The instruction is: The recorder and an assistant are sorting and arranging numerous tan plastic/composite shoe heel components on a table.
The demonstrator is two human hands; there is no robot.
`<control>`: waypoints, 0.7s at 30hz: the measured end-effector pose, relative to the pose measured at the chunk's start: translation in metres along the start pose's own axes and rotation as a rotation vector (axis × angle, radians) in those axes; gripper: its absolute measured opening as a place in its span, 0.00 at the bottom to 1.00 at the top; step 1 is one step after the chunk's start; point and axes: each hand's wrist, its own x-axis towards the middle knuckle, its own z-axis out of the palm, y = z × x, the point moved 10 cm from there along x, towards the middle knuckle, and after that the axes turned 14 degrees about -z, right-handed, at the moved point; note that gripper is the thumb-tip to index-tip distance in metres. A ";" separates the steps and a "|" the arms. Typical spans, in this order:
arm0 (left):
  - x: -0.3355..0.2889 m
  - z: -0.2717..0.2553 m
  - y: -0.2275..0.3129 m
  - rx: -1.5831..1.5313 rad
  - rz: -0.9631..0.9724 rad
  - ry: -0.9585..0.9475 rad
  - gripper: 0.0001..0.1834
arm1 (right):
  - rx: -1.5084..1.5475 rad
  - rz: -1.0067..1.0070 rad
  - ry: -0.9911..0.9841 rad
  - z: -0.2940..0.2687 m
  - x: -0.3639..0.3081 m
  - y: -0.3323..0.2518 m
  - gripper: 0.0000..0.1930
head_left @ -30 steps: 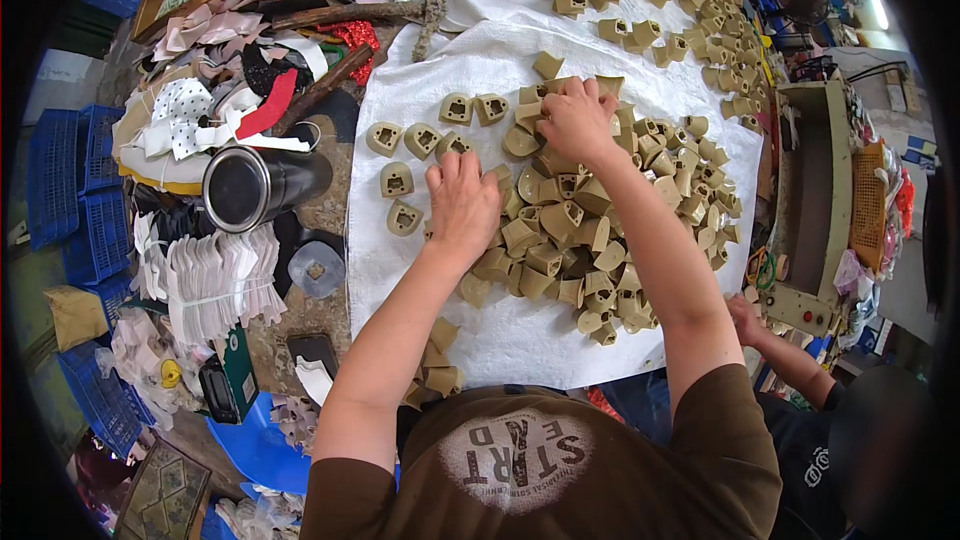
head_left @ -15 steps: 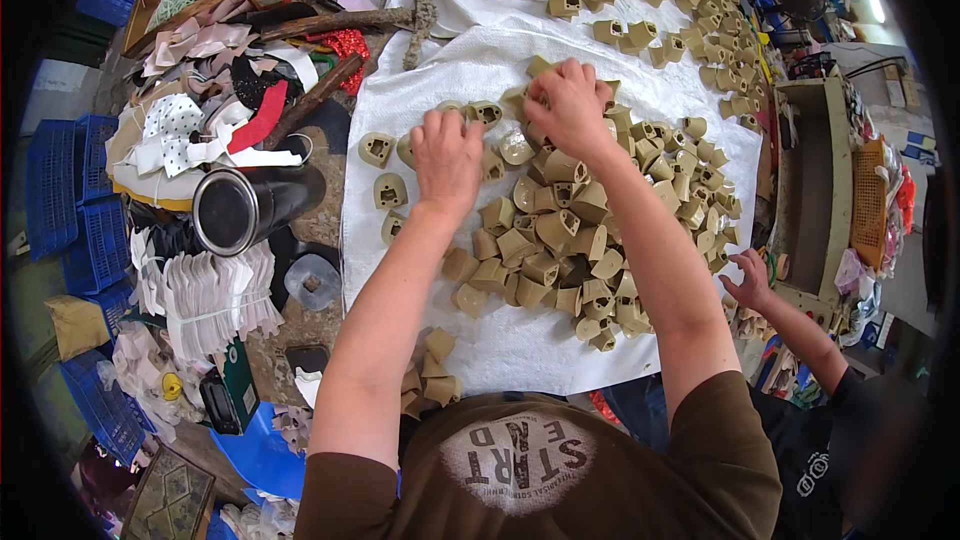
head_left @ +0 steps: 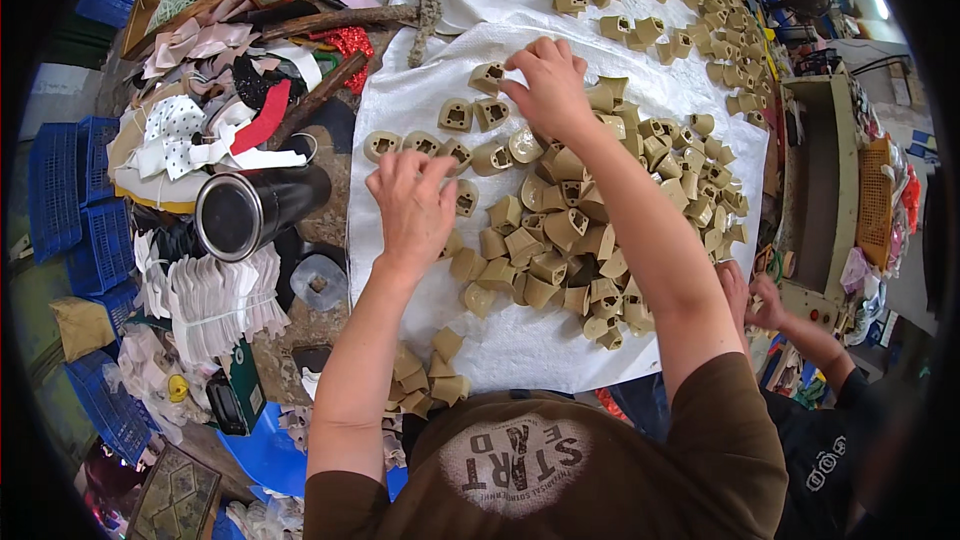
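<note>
The right hand [head_left: 550, 90], in the upper middle of the frame, has its fingers bent and somewhat apart; a tan block [head_left: 487, 78] is at their tips, but I cannot tell if it is gripped or only touched. The left hand [head_left: 412, 202], left of the centre, has spread fingers at a row of tan blocks [head_left: 421, 144]; the palm hides what is below, so I cannot tell whether it holds something. The blocks there stand near each other, so a fingertip which comes in low could tip one or push its neighbour. The white sheet [head_left: 400, 80] looks loose and folded on the worktop [head_left: 328, 326]; if a wrist drags it, the whole row could probably shift. The right forearm crosses above the heap [head_left: 567, 230] at the centre, and a low elbow might make loose blocks slide. The small group [head_left: 415, 375] at the lower edge of the sheet lies very near the brown shirt [head_left: 600, 440], so leaning forward could knock some down.
</note>
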 end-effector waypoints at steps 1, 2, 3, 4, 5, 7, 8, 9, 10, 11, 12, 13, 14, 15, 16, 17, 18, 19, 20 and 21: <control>-0.007 0.006 0.004 -0.006 0.037 -0.054 0.13 | 0.026 -0.007 -0.050 -0.002 -0.007 0.002 0.10; -0.015 0.012 0.009 -0.011 0.076 -0.108 0.12 | -0.026 -0.033 -0.128 0.001 -0.017 0.002 0.12; -0.020 0.012 0.012 -0.013 0.077 -0.107 0.12 | -0.028 -0.033 -0.128 -0.004 -0.024 0.000 0.12; -0.027 0.018 0.017 -0.009 0.091 -0.165 0.12 | -0.082 -0.031 -0.255 0.003 -0.033 -0.002 0.12; -0.034 0.024 0.019 -0.005 0.105 -0.222 0.12 | -0.136 -0.030 -0.382 0.010 -0.040 -0.004 0.12; -0.039 0.031 0.024 0.018 0.116 -0.276 0.15 | -0.159 -0.025 -0.377 0.011 -0.047 -0.005 0.13; -0.041 0.039 0.026 0.044 0.094 -0.322 0.16 | -0.190 -0.015 -0.369 0.011 -0.049 -0.006 0.13; -0.042 0.046 0.029 0.069 0.071 -0.369 0.18 | -0.221 -0.006 -0.362 0.012 -0.050 -0.006 0.14; -0.042 0.049 0.033 0.068 0.073 -0.366 0.18 | -0.223 -0.007 -0.359 0.014 -0.052 -0.006 0.14; -0.042 0.057 0.036 0.098 0.073 -0.396 0.17 | -0.252 0.011 -0.386 0.019 -0.054 -0.004 0.14; -0.041 0.063 0.038 0.131 0.071 -0.424 0.17 | -0.279 0.027 -0.410 0.024 -0.055 -0.002 0.14; -0.039 0.067 0.039 0.133 0.070 -0.418 0.17 | -0.280 0.022 -0.405 0.028 -0.055 -0.002 0.14; -0.039 0.076 0.037 0.162 0.063 -0.456 0.18 | -0.241 0.041 -0.411 0.033 -0.057 0.001 0.14; -0.038 0.081 0.036 0.190 0.055 -0.496 0.18 | -0.202 0.061 -0.417 0.035 -0.057 0.003 0.14; -0.038 0.081 0.036 0.192 0.054 -0.493 0.18 | -0.202 0.058 -0.414 0.034 -0.057 0.004 0.14; -0.038 0.079 0.036 0.147 0.045 -0.488 0.19 | -0.161 0.053 -0.405 0.034 -0.058 0.004 0.15; -0.038 0.074 0.036 0.104 0.035 -0.483 0.19 | -0.118 0.046 -0.395 0.033 -0.057 0.003 0.16; -0.038 0.070 0.036 0.108 0.032 -0.480 0.19 | -0.115 0.042 -0.393 0.031 -0.057 0.001 0.16; -0.037 0.060 0.034 0.088 0.005 -0.436 0.20 | -0.102 0.034 -0.398 0.031 -0.057 0.000 0.16; -0.036 0.053 0.034 0.063 -0.017 -0.395 0.20 | -0.092 0.031 -0.404 0.031 -0.058 0.000 0.16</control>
